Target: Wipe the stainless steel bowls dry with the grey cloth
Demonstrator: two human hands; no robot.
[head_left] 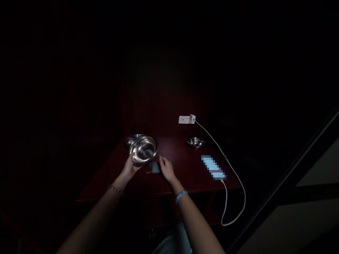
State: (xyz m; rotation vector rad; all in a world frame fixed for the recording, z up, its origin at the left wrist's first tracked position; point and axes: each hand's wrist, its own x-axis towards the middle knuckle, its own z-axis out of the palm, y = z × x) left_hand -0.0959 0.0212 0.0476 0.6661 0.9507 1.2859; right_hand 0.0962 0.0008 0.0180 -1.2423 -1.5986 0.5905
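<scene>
My left hand [129,168] grips a shiny steel bowl [144,150] by its lower left rim, thumb on the inside. The bowl is raised and tilted, its hollow facing me. A second steel bowl [130,140] is partly hidden behind it at the table's left. To the right of the raised bowl is my right hand [166,168], apart from it, fingers curled in towards the thumb. A small grey cloth [155,167] shows on both sides of this hand; whether the fingers hold part of it is hidden.
On the dark red table [180,180] another steel bowl [195,142] stands at the back right. A blurred-out lit phone [213,167] lies in front of it. Its white cable [244,195] loops past the front edge and up to a charger [192,119] in the wall socket [183,120].
</scene>
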